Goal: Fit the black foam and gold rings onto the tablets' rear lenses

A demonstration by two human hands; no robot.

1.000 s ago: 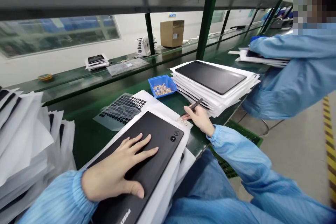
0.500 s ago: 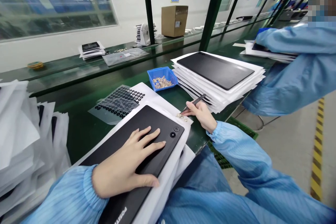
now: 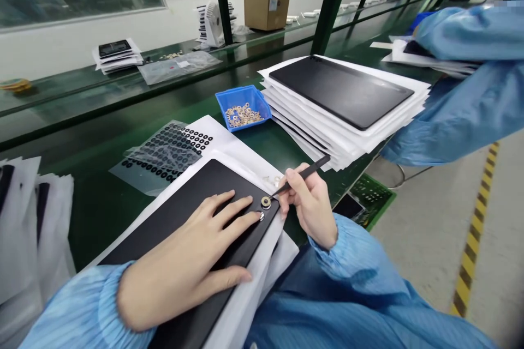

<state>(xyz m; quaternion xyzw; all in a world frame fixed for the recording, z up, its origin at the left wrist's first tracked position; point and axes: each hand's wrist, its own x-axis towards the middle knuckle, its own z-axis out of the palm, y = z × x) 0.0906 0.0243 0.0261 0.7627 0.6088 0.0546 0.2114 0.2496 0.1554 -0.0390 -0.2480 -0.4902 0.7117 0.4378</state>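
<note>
A black tablet back cover (image 3: 164, 223) lies on white sheets in front of me. My left hand (image 3: 192, 251) rests flat across it, fingers spread, the forefinger tip close by the camera holes. In my right hand (image 3: 307, 196) is a pair of dark tweezers (image 3: 305, 174), pinched between thumb and fingers. A small gold ring (image 3: 266, 202) is at the tweezers' tip, over the upper camera hole. I cannot tell whether the ring is seated or still gripped. Below it a shiny lens spot (image 3: 262, 216) shows beside my fingertip.
A blue bin (image 3: 243, 109) holds many small rings. Left of it lies a clear sheet of black rings (image 3: 167, 150). A stack of covers and white sheets (image 3: 344, 92) stands at the right, and bagged covers (image 3: 35, 229) at the left. A co-worker's blue sleeve (image 3: 470, 32) shows far right.
My right hand has brought the tweezers from the small pieces beside the cover to the camera hole, where a gold ring now shows. My left hand stays on the cover. The view has tilted down.
</note>
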